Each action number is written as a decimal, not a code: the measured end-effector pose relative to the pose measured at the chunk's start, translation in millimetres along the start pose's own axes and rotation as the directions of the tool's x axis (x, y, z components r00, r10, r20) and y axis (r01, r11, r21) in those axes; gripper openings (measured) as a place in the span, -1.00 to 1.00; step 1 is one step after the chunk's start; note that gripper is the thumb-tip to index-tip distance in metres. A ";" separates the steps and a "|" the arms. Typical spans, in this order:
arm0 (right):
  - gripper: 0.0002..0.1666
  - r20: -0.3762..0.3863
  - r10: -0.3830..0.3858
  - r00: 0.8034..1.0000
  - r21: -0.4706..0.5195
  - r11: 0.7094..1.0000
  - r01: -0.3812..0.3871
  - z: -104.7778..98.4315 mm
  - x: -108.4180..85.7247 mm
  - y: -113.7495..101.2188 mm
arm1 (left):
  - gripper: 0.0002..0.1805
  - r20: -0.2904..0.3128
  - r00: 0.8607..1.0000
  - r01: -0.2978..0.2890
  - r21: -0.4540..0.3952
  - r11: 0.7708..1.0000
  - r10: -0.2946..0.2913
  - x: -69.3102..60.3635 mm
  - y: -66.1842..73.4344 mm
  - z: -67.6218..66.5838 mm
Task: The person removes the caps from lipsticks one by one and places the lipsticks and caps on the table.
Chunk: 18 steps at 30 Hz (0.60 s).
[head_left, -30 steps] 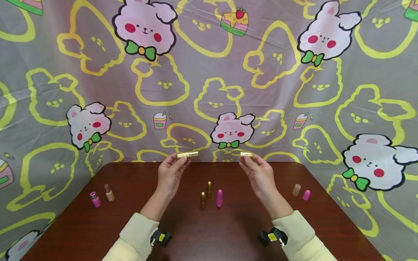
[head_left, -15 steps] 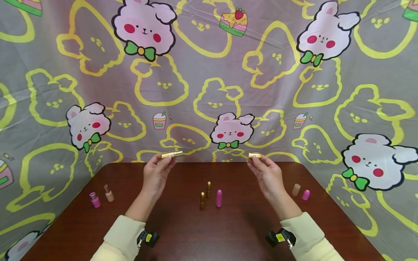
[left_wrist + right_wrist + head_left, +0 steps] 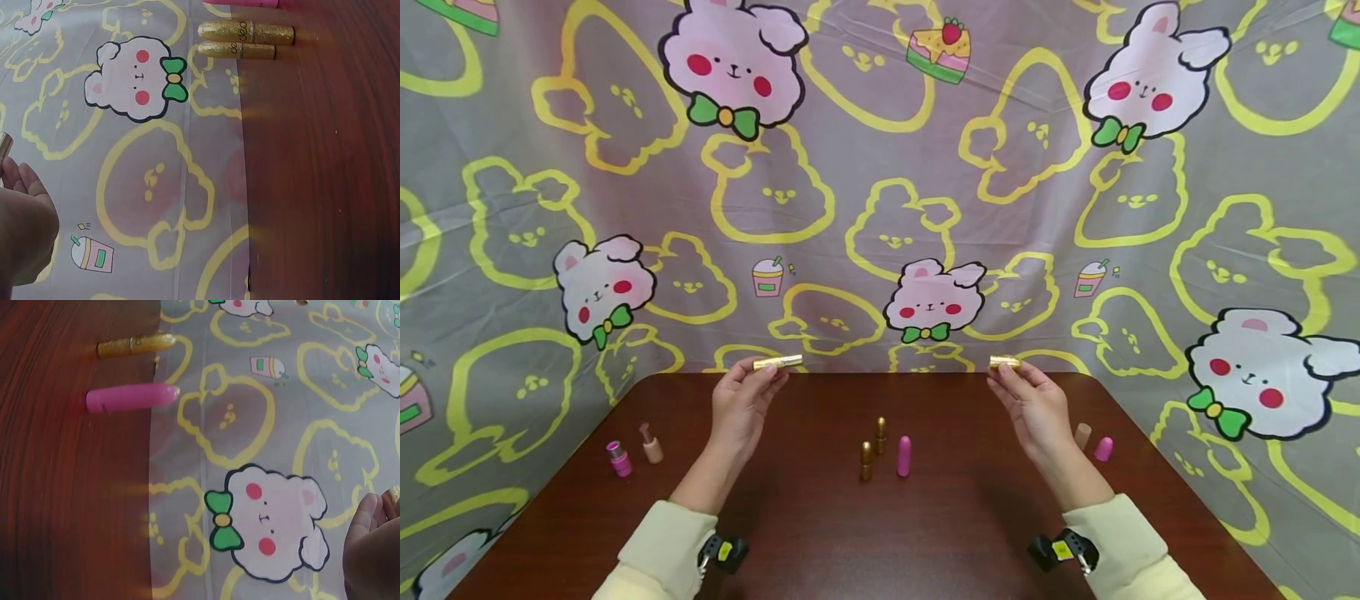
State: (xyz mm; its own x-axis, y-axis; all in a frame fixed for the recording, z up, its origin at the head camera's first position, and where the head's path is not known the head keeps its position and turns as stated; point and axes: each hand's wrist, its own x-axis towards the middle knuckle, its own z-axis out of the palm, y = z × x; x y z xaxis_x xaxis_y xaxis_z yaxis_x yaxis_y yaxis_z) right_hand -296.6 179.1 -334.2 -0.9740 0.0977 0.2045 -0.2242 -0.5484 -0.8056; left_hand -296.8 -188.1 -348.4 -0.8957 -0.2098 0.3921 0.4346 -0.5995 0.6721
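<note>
My left hand (image 3: 739,417) pinches an uncapped gold lipstick (image 3: 775,363) above the table's far edge, its silvery end pointing right. Level with it on the other side, my right hand (image 3: 1039,417) pinches a gold lipstick cap (image 3: 1003,362). A wide gap separates the two pieces. Between the hands, lower down, a gold lipstick (image 3: 881,435), a second gold lipstick (image 3: 867,461) and a pink lipstick (image 3: 904,456) stand upright and capped. In the wrist views both hands are cut off by the frame edge and the held pieces barely show.
On the left of the table (image 3: 880,542) stand an uncapped pink lipstick (image 3: 619,459) and an uncapped beige lipstick (image 3: 651,446). On the right stand a beige cap (image 3: 1082,436), close beside my right forearm, and a pink cap (image 3: 1103,449). A patterned curtain (image 3: 880,150) hangs behind.
My hands have moved apart: the left one leftward with the gold lipstick, the right one rightward with the cap. The lipsticks and caps on the table have stayed put.
</note>
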 end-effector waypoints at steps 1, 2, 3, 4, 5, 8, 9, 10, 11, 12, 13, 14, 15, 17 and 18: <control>-0.83 -0.002 0.002 1.000 -0.002 1.000 -0.002 -2.3 -0.2 -1.3 | -0.76 -0.001 1.000 0.001 -0.001 1.000 -0.001 0.1 0.5 -1.3; -0.83 -0.003 0.000 1.000 -0.011 1.000 0.000 -4.6 -0.3 -2.5 | -0.77 -0.001 1.000 0.001 -0.002 1.000 -0.001 0.2 1.1 -2.6; -0.84 -0.003 -0.002 1.000 -0.014 1.000 0.001 -6.9 -0.3 -3.8 | -0.77 -0.002 1.000 0.000 -0.002 1.000 0.000 0.3 1.8 -3.9; -0.84 -0.003 -0.005 1.000 -0.020 1.000 0.005 -9.0 -0.3 -5.2 | -0.77 -0.003 1.000 -0.003 0.002 1.000 0.003 0.4 2.8 -5.2; -0.85 -0.001 -0.011 1.000 -0.020 1.000 0.011 -11.1 -0.1 -6.6 | -0.77 -0.005 1.000 -0.005 0.005 1.000 0.005 0.6 3.8 -6.5; -0.86 0.005 -0.035 0.999 -0.013 0.999 0.035 -16.9 1.0 -10.6 | -0.75 -0.021 1.000 -0.012 0.023 1.000 0.012 0.6 6.8 -10.5; -0.86 0.007 -0.043 0.999 -0.008 0.999 0.043 -18.6 1.4 -11.7 | -0.74 -0.026 1.000 -0.012 0.032 0.999 0.013 0.6 7.7 -12.1; -0.86 0.008 -0.052 0.999 -0.008 0.999 0.052 -20.5 1.8 -12.7 | -0.73 -0.032 0.999 -0.013 0.043 0.999 0.014 0.6 8.5 -13.5; -0.86 0.009 -0.061 0.998 -0.008 0.998 0.061 -22.3 2.0 -13.7 | -0.73 -0.038 0.999 -0.013 0.050 0.999 0.015 0.5 9.3 -14.9; -0.86 0.008 -0.066 0.998 -0.015 0.998 0.066 -24.6 2.2 -14.6 | -0.72 -0.042 0.999 -0.013 0.061 0.998 0.015 0.6 10.1 -16.4; -0.87 0.003 -0.070 0.998 -0.025 0.997 0.070 -26.7 2.3 -15.5 | -0.72 -0.045 0.999 -0.013 0.066 0.998 0.016 0.7 10.8 -18.1; -0.87 0.001 -0.074 0.997 -0.035 0.997 0.074 -28.9 2.2 -16.4 | -0.71 -0.047 0.999 -0.016 0.073 0.997 0.019 1.0 11.6 -19.8; -0.87 -0.002 -0.075 0.997 -0.040 0.996 0.074 -31.3 2.3 -17.4 | -0.71 -0.050 0.998 -0.019 0.080 0.997 0.023 1.1 12.6 -21.4; -0.88 -0.009 -0.072 0.997 -0.056 0.996 0.072 -36.2 2.1 -19.7 | -0.71 -0.055 0.998 -0.032 0.091 0.995 0.037 1.2 14.7 -24.6; -0.88 -0.011 -0.069 0.998 -0.053 0.996 0.068 -38.7 2.3 -21.0 | -0.71 -0.057 0.997 -0.036 0.094 0.995 0.042 1.2 15.9 -26.4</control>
State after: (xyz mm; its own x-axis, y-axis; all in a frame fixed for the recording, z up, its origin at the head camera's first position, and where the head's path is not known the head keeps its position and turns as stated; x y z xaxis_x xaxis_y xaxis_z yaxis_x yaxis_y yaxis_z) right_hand -295.5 223.0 -338.4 -0.9566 0.1441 0.2533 -0.2913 -0.4956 -0.8183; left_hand -293.5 -218.3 -353.8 -0.8806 -0.2787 0.3833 0.4739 -0.5159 0.7136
